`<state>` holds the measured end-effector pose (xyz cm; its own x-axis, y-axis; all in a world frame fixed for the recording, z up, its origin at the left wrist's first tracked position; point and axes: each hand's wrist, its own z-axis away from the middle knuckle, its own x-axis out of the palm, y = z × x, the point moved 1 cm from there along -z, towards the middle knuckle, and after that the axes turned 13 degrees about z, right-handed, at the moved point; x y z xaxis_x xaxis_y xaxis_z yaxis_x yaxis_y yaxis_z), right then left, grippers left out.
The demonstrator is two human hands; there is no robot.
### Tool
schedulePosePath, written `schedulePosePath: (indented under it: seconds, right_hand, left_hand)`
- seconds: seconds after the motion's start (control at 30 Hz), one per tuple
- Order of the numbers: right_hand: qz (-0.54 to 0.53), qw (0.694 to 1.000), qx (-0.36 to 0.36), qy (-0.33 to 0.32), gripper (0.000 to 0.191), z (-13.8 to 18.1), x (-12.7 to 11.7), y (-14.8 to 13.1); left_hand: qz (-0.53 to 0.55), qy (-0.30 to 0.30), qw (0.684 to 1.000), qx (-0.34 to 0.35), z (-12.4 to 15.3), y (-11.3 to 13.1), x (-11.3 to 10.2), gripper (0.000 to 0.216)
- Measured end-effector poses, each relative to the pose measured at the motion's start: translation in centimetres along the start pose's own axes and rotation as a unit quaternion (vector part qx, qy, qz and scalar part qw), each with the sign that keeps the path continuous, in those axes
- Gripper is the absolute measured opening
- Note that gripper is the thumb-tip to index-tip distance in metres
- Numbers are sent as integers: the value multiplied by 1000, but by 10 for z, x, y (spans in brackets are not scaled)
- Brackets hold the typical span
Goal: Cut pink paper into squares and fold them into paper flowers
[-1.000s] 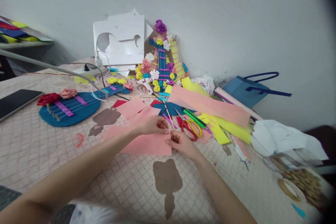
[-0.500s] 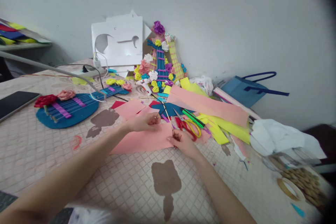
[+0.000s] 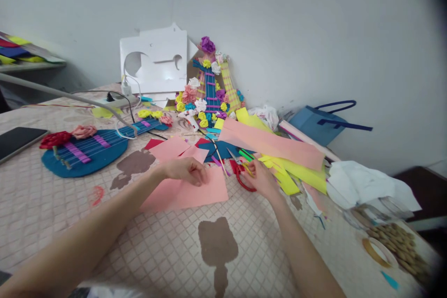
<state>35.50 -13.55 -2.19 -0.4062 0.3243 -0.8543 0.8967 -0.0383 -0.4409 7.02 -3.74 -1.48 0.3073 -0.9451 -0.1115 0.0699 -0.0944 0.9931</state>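
Observation:
A piece of pink crepe paper (image 3: 195, 194) lies flat on the table in front of me. Over its upper part is my left hand (image 3: 188, 171), fingers curled and pressed together near the paper's surface; whether they pinch anything is hidden. To the right of the paper, my right hand (image 3: 260, 178) has its fingers closed at the handles of the scissors (image 3: 244, 181), which have one red and one yellow loop. The blades point up and left, away from me. A thin wooden stick (image 3: 220, 156) lies between the paper and the scissors.
A blue paper guitar (image 3: 94, 151) lies at left, beside a tablet (image 3: 21, 142). Behind are a glue gun (image 3: 189, 118), flower-covered guitars (image 3: 210, 88) and white cut-out board (image 3: 153, 67). Pink and yellow paper strips (image 3: 272, 142) lie right, with a tape roll (image 3: 379, 252) nearer me.
My right hand has left the pink paper's right edge and moved right to the scissors' handles. My left hand has shifted slightly left and down over the paper. The view has shifted slightly.

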Motion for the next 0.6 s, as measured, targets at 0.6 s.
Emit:
schedulePosePath:
  seconds: [0.6]
  right_hand:
    - [-38,997,14,71,32,5,-4,10]
  left_hand:
    - [54,45,997,23,10,13,-12,31]
